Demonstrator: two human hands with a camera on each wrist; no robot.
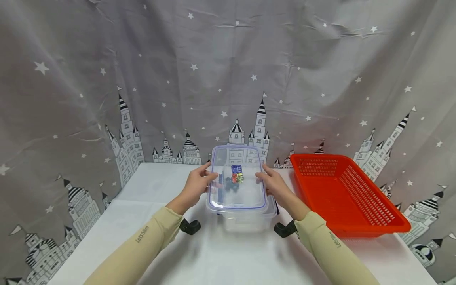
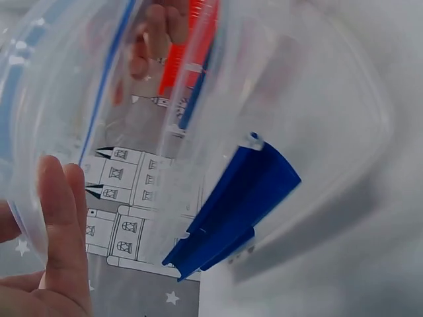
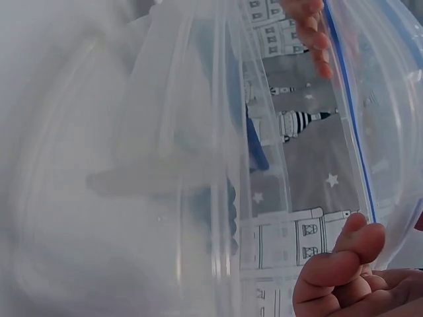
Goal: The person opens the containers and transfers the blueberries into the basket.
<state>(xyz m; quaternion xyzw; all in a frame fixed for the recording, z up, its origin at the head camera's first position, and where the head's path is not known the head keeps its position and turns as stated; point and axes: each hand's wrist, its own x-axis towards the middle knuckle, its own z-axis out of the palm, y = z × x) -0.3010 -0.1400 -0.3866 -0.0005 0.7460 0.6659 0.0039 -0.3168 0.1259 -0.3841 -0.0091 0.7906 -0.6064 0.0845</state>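
Note:
A clear lid with a blue seal line is held tilted just above a clear plastic box in the middle of the white table. My left hand grips the lid's left edge and my right hand grips its right edge. Through the lid I see a small colourful packet and some dark items. In the left wrist view my fingers curl on the lid rim, next to a blue latch. The right wrist view shows my fingers on the lid.
An empty red slotted basket stands to the right of the box, close to my right forearm. A grey curtain printed with stars and castles hangs behind the table. Black camera mounts sit under both wrists.

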